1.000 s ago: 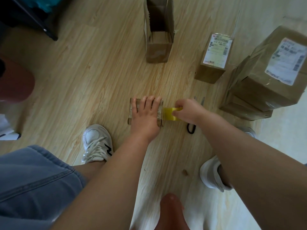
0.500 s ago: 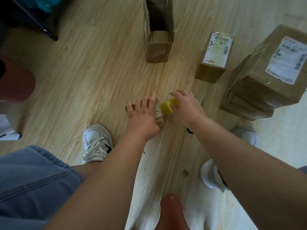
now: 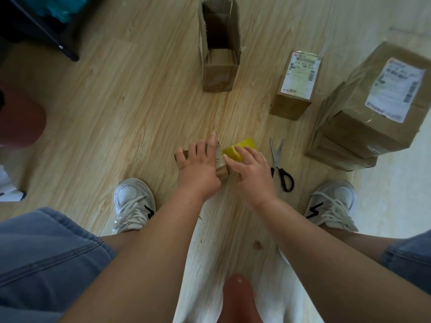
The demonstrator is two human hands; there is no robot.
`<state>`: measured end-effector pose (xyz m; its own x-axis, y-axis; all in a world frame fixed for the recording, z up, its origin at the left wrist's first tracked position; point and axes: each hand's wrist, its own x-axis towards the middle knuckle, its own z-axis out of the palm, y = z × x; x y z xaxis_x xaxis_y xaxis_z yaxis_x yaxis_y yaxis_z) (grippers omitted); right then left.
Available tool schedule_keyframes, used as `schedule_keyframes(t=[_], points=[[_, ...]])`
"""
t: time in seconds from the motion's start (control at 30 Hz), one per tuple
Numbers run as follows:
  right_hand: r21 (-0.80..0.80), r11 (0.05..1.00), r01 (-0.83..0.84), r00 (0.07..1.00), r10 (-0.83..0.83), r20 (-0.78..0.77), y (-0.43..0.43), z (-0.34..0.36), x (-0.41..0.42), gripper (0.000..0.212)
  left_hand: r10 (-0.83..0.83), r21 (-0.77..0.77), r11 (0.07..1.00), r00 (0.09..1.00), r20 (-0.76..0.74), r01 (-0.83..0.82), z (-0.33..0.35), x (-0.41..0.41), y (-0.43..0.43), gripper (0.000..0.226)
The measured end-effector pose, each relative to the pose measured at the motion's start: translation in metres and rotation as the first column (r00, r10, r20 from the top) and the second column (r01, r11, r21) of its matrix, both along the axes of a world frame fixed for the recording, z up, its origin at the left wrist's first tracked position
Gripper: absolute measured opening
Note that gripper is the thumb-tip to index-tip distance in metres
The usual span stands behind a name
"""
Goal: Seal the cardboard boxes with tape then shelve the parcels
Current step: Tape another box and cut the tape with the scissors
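Five boxes sit on the floor [image 3: 116,101]. A small box [image 3: 220,163] is at centre and an open box [image 3: 219,75] at 12 o'clock. A labelled box [image 3: 291,106] stands at 1 o'clock, and at 2 o'clock a big box [image 3: 354,129] is stacked on a flat box [image 3: 338,157]. There is one tape [image 3: 243,145] roll, one scissors [image 3: 278,164] and two shoes [image 3: 134,201].

The left hand [image 3: 198,166] grasps the small box from above. The right hand [image 3: 250,170] spreads its fingers over the yellow tape, thumb at the box's end; whether it grips cannot be told. Since half a second ago that hand has slid toward 6 o'clock, uncovering the scissors.

Both white labels show barcodes, but the print is too blurred to read. Each shoe bears a black zigzag.
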<state>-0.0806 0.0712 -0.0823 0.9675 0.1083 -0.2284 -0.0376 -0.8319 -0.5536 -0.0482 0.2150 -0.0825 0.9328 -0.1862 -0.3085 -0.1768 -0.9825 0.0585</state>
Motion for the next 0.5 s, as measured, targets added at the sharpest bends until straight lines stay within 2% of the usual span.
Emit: schedule_keyframes(t=[0.1,0.13,0.2,0.27,0.33,0.43,0.5], points=[[-0.018,1.000,-0.021,1.000,0.020,-0.017,-0.009,0.000,0.009,0.057,-0.031,0.014,0.999,1.000,0.004,0.031,0.001,0.001,0.003,0.101],[-0.013,1.000,0.024,1.000,-0.024,-0.003,-0.011,-0.002,0.010,0.053,-0.045,0.015,0.999,0.999,0.006,0.045,0.001,0.002,0.004,0.102],[0.029,0.975,0.219,0.975,-0.217,-0.040,-0.018,-0.007,0.010,0.045,-0.062,0.011,0.998,0.998,0.011,0.062,0.002,0.002,0.006,0.104],[0.030,0.897,0.441,0.893,-0.436,-0.112,-0.027,-0.014,0.011,0.037,-0.061,0.009,0.998,0.998,0.023,0.061,0.003,0.001,0.007,0.104],[-0.072,0.821,0.567,0.799,-0.569,-0.196,-0.041,-0.025,0.012,0.032,-0.063,0.014,0.998,0.997,0.048,0.062,0.002,-0.001,0.007,0.103],[-0.216,0.764,0.608,0.684,-0.642,-0.345,-0.061,-0.045,0.012,0.032,-0.067,0.017,0.998,0.992,0.104,0.065,-0.001,-0.001,0.008,0.101],[-0.263,0.758,0.597,0.637,-0.648,-0.417,-0.070,-0.055,0.010,0.038,-0.065,0.017,0.998,0.989,0.136,0.063,-0.004,-0.001,0.009,0.099]])
